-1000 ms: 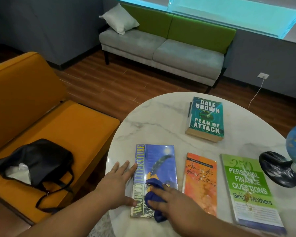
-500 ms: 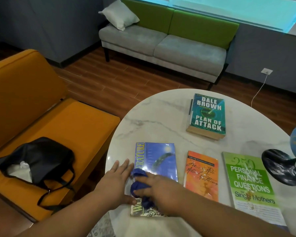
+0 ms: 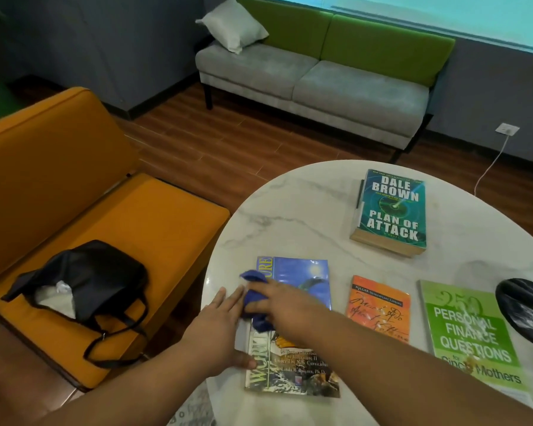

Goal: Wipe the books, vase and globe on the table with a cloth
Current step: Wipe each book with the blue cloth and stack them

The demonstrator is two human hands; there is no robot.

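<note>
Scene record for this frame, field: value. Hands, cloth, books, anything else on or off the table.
left hand: flat on table, thumb at World Literature book edge
right hand: presses blue cloth on that book's cover
other books: Plan of Attack, orange paperback, green finance book, flat, no hand on them
globe base: black, table's right side
vase: not in view
off table: black bag on orange bench

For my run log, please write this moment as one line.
step: wiping World Literature book | right hand: presses blue cloth on cover near spine | left hand: flat on table, thumb against book's edge
</note>
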